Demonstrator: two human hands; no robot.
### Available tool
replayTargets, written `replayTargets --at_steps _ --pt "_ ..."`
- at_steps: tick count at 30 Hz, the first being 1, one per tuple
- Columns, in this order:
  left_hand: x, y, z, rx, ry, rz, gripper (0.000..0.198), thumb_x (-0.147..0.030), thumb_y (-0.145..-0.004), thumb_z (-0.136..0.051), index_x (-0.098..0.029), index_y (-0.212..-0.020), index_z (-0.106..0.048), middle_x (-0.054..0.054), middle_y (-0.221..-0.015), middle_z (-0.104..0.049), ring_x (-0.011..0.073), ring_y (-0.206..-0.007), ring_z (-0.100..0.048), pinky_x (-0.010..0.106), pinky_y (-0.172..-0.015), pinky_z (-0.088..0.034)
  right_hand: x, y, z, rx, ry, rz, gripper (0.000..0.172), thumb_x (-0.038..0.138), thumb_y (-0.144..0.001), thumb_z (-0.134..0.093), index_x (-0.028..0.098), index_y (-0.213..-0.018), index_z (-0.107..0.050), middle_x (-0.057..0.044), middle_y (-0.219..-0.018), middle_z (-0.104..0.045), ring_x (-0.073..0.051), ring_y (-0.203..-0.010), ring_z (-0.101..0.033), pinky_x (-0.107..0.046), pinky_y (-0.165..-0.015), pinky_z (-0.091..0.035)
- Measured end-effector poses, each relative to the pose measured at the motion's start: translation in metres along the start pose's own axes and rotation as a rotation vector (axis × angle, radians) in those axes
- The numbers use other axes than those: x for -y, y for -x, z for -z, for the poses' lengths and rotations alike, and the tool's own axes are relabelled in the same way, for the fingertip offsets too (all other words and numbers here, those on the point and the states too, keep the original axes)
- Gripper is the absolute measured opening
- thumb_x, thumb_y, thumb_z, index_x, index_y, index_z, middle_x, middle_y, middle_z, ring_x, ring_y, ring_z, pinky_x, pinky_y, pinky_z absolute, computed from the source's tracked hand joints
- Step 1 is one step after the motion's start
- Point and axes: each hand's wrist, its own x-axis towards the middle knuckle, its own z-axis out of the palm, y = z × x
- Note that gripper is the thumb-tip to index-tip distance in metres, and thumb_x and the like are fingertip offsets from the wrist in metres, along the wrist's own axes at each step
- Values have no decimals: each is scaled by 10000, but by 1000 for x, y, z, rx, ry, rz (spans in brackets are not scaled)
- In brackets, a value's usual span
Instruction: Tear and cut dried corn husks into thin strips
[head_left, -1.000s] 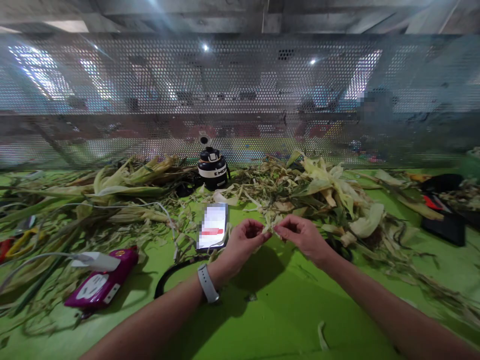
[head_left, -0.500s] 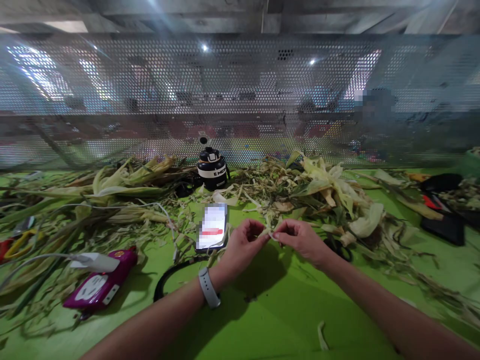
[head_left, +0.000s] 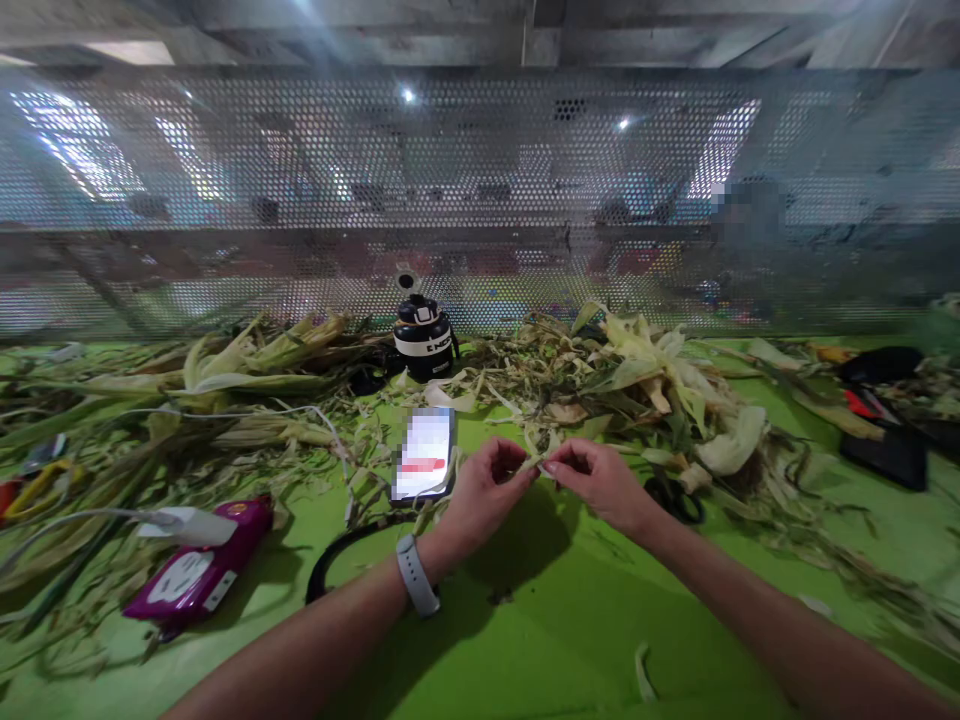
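Observation:
My left hand [head_left: 487, 493], with a pale band on its wrist, pinches a small piece of pale corn husk [head_left: 535, 458] between thumb and fingertips. Facing it, my right hand [head_left: 598, 482] is closed on the same husk, its thumb and forefinger almost touching the left fingertips. Most of the piece is covered by my fingers. Both hands are just above the green table [head_left: 570, 630]. Left of my left hand lies a lit phone [head_left: 426, 455]. Beside my right wrist is a pair of black-handled scissors [head_left: 675, 499], partly under husks.
Loose corn husks [head_left: 660, 370] heap along the back and right. More husk leaves [head_left: 255, 375] cover the left. A black bottle [head_left: 424, 340] stands at the back before a perforated metal screen [head_left: 480, 180]. A purple power bank [head_left: 202, 570] with a white plug and cable lies left.
My hands stay nearly in place, fingertips shifting slightly around the husk. The husk's end between them has turned a little. Nothing else on the table has visibly moved.

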Motion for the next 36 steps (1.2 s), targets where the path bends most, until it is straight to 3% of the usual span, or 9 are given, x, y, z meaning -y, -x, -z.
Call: replayTargets --at_steps 6,13,20,26,32,36 --pt "-2 2 0 39 40 -31 207 -313 -761 -679 -169 -823 -545 4 -757 -578 127 -693 -528 252 -627 -429 -7 4 -5 -116 101 117 159 346 -825 -578 191 -839 -542 -18 -768 -627 -172 -724 -595 -286 -654 -463" --pt "-9 3 2 17 104 -18 169 -338 -852 -567 -170 -861 -578 5 -802 -582 124 -744 -536 248 -674 -437 0 3 0 -58 147 164 140 330 -842 -560 194 -857 -531 -35 -786 -646 -180 -744 -618 -301 -684 -486" --pt "-8 -1 2 45 176 -13 231 -369 -799 -636 -174 -919 -610 26 -849 -634 144 -791 -570 277 -736 -452 0 4 0 -110 151 206 136 285 -833 -562 201 -930 -518 -36 -819 -656 -176 -771 -636 -282 -672 -504" --pt "-11 -1 1 110 166 33 306 -451 -761 -660 -172 -885 -676 22 -756 -641 141 -697 -551 266 -643 -434 4 8 1 -71 230 218 150 252 -811 -555 197 -948 -534 -36 -797 -659 -178 -734 -635 -284 -647 -496" --pt "-8 -2 4 137 280 91 300 -393 -705 -740 -172 -900 -681 18 -799 -651 123 -707 -550 246 -648 -419 6 5 5 -30 108 197 154 293 -838 -557 197 -957 -541 -38 -824 -660 -177 -779 -636 -286 -681 -502" --pt "-6 -2 5 126 373 155 317 -353 -686 -769 -173 -930 -677 29 -858 -661 118 -743 -563 234 -659 -416 3 3 5 -82 45 210 163 343 -860 -562 198 -933 -541 -37 -839 -650 -174 -790 -627 -281 -685 -499"
